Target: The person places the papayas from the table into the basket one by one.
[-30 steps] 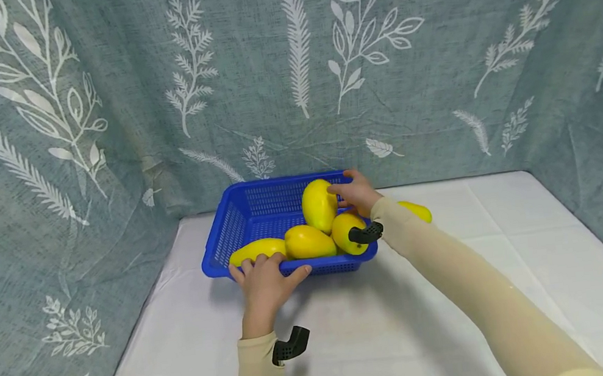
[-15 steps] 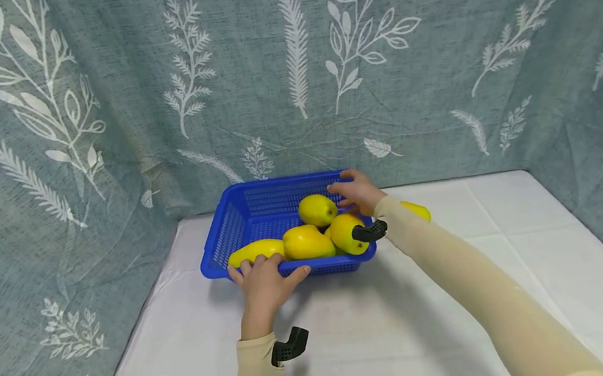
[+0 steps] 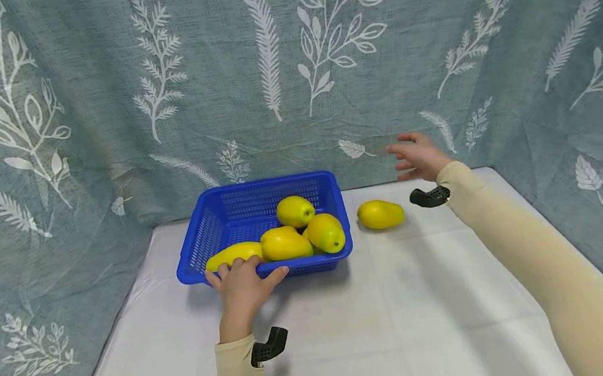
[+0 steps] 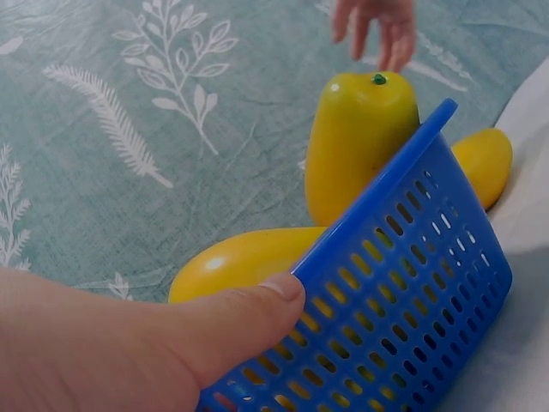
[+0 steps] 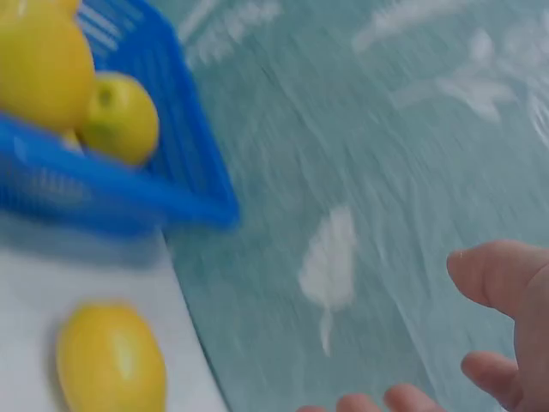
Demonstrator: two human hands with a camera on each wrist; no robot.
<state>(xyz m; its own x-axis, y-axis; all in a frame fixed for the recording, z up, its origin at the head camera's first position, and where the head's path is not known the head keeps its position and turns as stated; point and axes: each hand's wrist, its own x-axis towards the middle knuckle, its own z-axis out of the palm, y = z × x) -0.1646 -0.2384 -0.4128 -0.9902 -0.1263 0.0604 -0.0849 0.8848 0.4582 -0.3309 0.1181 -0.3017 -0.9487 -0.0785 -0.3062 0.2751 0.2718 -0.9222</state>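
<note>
A blue plastic basket [image 3: 343, 208] with slotted walls holds several yellow mangoes, the front ones side by side along its near wall. One mango [image 3: 295, 212] lies behind them, towards the basket's right end. My left hand [image 3: 241, 289] grips the near rim, fingers over it by the leftmost mango [image 3: 234, 254] and thumb against the outer wall. Another mango [image 3: 380, 214] lies on the white cloth just right of the basket. Above and to the right of it, my right hand [image 3: 418, 156] hovers with fingers spread and nothing in them.
A white cloth [image 3: 349, 330] covers the table. Directly behind the basket hangs a grey-green curtain [image 3: 204, 100] with white leaf prints, which also closes off both sides.
The back mango went from upright by my right hand to lying down in the basket. My right hand has left the basket and moved right. My left hand stays on the rim.
</note>
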